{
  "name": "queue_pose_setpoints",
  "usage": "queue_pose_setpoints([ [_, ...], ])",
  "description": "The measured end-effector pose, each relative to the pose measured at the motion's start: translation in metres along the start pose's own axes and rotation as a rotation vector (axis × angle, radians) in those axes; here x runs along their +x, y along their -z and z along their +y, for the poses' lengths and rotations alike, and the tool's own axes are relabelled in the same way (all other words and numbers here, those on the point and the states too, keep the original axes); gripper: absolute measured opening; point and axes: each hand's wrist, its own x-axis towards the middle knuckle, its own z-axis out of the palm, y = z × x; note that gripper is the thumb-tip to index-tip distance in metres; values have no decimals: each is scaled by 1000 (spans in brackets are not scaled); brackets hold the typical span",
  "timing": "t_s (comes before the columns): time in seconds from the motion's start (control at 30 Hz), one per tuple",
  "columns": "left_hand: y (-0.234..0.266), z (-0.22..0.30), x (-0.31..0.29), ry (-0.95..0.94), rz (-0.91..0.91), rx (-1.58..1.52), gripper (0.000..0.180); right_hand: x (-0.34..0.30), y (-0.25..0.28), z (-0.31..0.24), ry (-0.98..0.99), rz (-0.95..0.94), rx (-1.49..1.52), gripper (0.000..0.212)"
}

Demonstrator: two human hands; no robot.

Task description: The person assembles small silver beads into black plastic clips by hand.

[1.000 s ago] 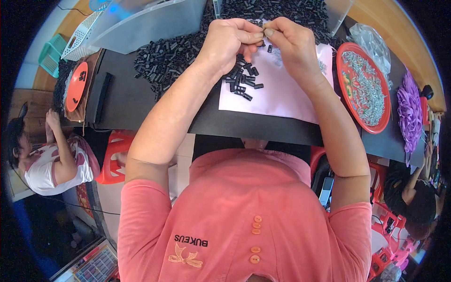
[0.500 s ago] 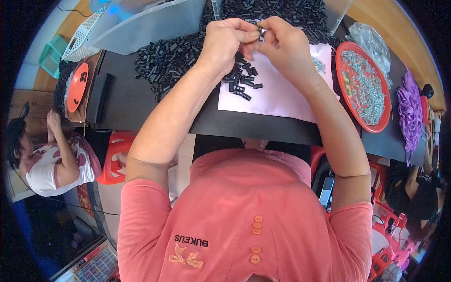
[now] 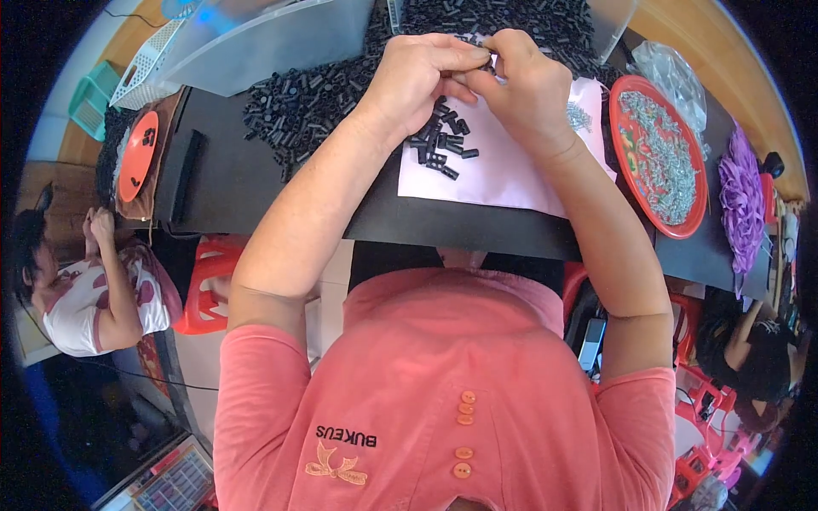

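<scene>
The left hand [image 3: 416, 75] and right hand [image 3: 534, 89] are pinching a small dark part [image 3: 488, 64] above the pink sheet [image 3: 494, 175], far side; it is probably feeling light, stiff, slippery, suiting a grip along its sides.

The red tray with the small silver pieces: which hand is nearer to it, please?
Right. The right hand is to the left of the red tray, over the pink sheet; the left hand is farther left.

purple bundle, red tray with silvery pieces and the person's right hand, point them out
Purple bundle [image 3: 743, 200], head view: middle of its visible side.
Red tray [image 3: 615, 128], head view: left rim.
Right hand [image 3: 533, 89], head view: back of the hand.
</scene>
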Motion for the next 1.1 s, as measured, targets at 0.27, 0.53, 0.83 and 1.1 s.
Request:
queue_pose_setpoints([
  [0.27,2,1,1,10,-4,-103,21,4,10,-2,43,-22,-39,37],
  [0.53,-5,3,-4,-76,-77,10,23,4,12,-4,82,16,-14,35],
  [0.83,-11,11,-9,-188,-5,172,11,9,12,-4,93,8,173,32],
  [1.1,14,149,-26,-694,444,746,16,37,63,1,-293,178,585,22],
])
